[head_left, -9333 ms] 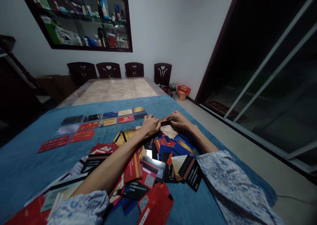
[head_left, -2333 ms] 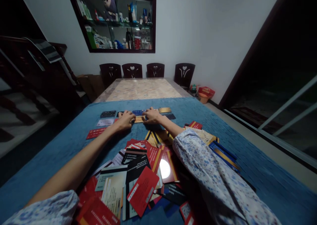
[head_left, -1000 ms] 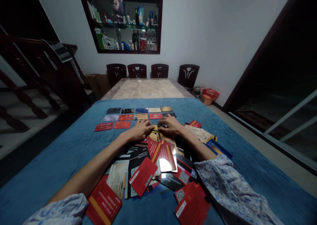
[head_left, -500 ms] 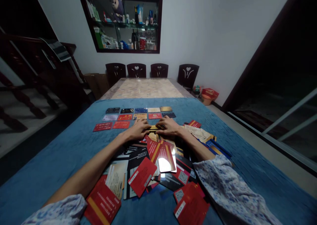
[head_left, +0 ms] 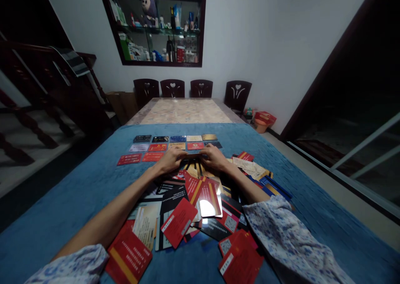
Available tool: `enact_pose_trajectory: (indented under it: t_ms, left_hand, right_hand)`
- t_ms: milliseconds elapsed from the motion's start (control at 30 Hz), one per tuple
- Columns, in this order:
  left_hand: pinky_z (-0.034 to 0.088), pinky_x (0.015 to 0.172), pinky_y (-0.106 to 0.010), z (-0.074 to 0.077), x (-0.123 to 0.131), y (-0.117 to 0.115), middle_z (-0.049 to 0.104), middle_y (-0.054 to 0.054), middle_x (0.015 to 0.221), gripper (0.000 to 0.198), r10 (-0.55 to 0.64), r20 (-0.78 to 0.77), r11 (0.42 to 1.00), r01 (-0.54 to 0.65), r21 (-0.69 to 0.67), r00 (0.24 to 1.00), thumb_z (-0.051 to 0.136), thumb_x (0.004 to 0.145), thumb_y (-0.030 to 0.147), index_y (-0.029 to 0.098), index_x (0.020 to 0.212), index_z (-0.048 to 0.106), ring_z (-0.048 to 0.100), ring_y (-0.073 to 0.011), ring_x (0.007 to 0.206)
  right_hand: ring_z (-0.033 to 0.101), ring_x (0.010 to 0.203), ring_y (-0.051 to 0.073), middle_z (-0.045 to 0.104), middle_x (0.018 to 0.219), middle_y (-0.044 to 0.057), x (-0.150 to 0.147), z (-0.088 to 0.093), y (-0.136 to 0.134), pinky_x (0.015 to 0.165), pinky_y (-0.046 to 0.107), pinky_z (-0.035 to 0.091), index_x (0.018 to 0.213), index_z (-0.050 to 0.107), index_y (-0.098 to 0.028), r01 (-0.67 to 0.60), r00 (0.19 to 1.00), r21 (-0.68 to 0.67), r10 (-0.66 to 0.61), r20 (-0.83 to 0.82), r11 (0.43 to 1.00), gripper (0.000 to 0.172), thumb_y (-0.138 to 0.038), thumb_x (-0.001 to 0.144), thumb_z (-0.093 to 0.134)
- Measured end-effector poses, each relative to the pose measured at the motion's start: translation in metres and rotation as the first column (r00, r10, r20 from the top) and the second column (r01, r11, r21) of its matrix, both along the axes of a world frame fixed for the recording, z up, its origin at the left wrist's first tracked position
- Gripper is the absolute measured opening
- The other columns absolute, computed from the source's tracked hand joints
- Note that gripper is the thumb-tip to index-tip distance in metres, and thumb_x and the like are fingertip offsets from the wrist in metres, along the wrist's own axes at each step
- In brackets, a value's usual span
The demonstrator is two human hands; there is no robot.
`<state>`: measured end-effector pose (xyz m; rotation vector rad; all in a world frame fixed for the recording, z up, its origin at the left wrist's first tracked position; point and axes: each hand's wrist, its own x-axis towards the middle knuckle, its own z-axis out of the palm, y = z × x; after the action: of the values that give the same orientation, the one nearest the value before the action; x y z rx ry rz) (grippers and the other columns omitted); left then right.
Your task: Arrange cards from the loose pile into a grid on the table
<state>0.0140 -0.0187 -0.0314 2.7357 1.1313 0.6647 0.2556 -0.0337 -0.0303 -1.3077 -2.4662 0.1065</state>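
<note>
- A long table [head_left: 184,109] runs away from the person, its near part under a blue cloth [head_left: 78,200]; four dark chairs [head_left: 201,88] stand beyond its far end.
- A dark-framed wall cabinet [head_left: 162,64] holds a purple plush toy [head_left: 149,7] among bottles and tubes on its upper level; lower down stand a flask [head_left: 170,51] and a red tub [head_left: 180,53].
- On the floor right of the table, an orange bucket [head_left: 261,125] sits under a red package [head_left: 265,116]; its inside is hidden.
- A loose pile of cards [head_left: 178,221] covers the cloth between the forearms, overlapping and turned many ways; blue cards [head_left: 271,186] lie at its right edge.
- Beyond the pile lie neat rows, long sides left to right: a back row [head_left: 178,138] of five, a middle row [head_left: 139,147] of five, and two red cards [head_left: 128,159] at the near left.
- The left hand [head_left: 170,158] and right hand [head_left: 214,155] meet close together, fingers pinching opposite ends of one card.
- That held card [head_left: 193,155] is over the pile's far edge, above gold cards [head_left: 195,170]. Seen nearly edge-on, its long axis runs left to right, almost level; I cannot tell which face points up.
</note>
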Motion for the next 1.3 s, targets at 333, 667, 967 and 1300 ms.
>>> enact_pose_trajectory:
  t_ms: [333,667,967,1300]
  left_hand:
    - [0.05,0.1,-0.042,-0.003,0.0,-0.002,0.071,-0.008,0.119,0.049,0.079,0.122,0.997,-0.077,-0.022,0.989,0.05,0.078,0.008,0.02,0.122,0.066,0.063,-0.0251,0.111]
    - [0.051,0.087,-0.036,-0.006,0.001,-0.002,0.07,-0.008,0.102,0.035,0.125,0.081,0.992,-0.124,-0.022,0.989,0.05,0.076,0.008,0.019,0.107,0.059,0.066,-0.024,0.095]
    - [0.048,0.092,-0.042,0.0,0.006,-0.013,0.065,-0.013,0.12,0.044,0.195,-0.063,0.98,-0.196,-0.016,0.979,0.057,0.076,0.013,0.019,0.12,0.054,0.06,-0.0302,0.111]
    - [0.044,0.093,-0.049,-0.004,0.01,-0.014,0.059,-0.016,0.127,0.046,0.237,-0.06,0.971,-0.234,0.054,0.97,0.055,0.079,0.013,0.018,0.125,0.049,0.054,-0.0337,0.119]
  right_hand:
    - [0.057,0.106,0.022,0.066,0.113,0.011,-0.011,-0.002,-0.008,0.091,0.031,0.042,0.141,0.055,-0.023,0.053,0.998,0.066,-0.05,-0.037,0.996,0.048,-0.015,0.094,0.055]
    - [0.054,0.111,0.025,0.068,0.127,0.01,-0.011,-0.007,-0.005,0.093,0.035,0.042,0.141,0.057,-0.023,0.021,1.0,0.064,-0.02,-0.022,0.998,0.05,-0.013,0.092,0.054]
    - [0.048,0.118,0.03,0.063,0.136,0.011,-0.014,-0.002,-0.01,0.093,0.042,0.039,0.147,0.049,-0.025,0.094,0.992,0.028,-0.096,0.085,0.995,0.055,-0.019,0.093,0.051]
    - [0.045,0.12,0.032,0.059,0.134,0.016,-0.017,0.0,-0.011,0.092,0.041,0.042,0.152,0.043,-0.023,0.13,0.975,0.127,-0.15,0.163,0.983,0.061,-0.02,0.092,0.052]
